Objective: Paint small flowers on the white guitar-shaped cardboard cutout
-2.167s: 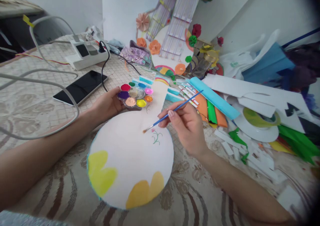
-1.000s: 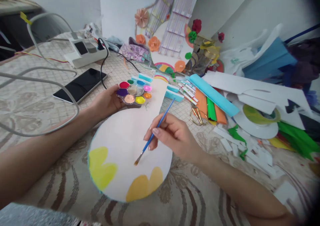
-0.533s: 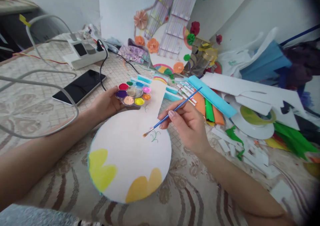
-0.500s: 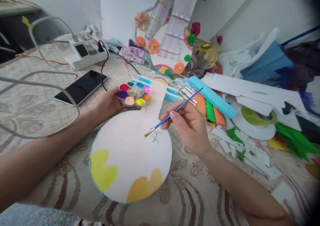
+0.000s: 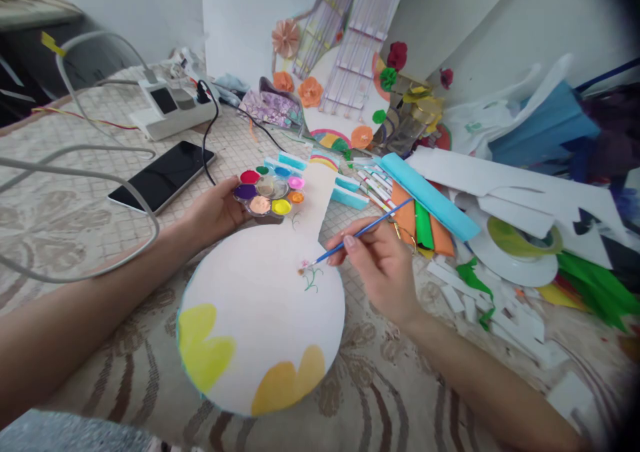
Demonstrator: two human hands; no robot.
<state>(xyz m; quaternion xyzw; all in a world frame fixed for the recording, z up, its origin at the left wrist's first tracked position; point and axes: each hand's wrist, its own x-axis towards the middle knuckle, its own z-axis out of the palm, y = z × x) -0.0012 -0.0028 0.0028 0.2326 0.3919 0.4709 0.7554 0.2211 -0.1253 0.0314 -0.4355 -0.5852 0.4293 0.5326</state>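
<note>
A white guitar-shaped cutout (image 5: 260, 292) lies on the table, its round body toward me. It carries yellow and orange painted patches along the lower edge and a small green sprig (image 5: 313, 280) on the upper right. My right hand (image 5: 380, 265) pinches a blue paintbrush (image 5: 363, 229); the bristles are at the sprig's top, by a small pink mark. In my left hand (image 5: 217, 212) is a paint palette (image 5: 270, 191) with several coloured wells, held by its left edge beside the cutout's neck. That hand's fingertips are partly hidden under the palette.
A phone (image 5: 163, 175) and a white power strip (image 5: 173, 112) with cables lie at the left. Behind stands a decorated guitar model (image 5: 340, 85) with paper flowers. Rolled coloured paper (image 5: 430, 195), a roll of tape (image 5: 525, 239) and paper scraps (image 5: 515, 325) crowd the right side.
My right hand has lowered slightly, laying the brush at a flatter angle. Its tip has shifted a little right, to the top of the green sprig. My left hand and palette stay nearly still.
</note>
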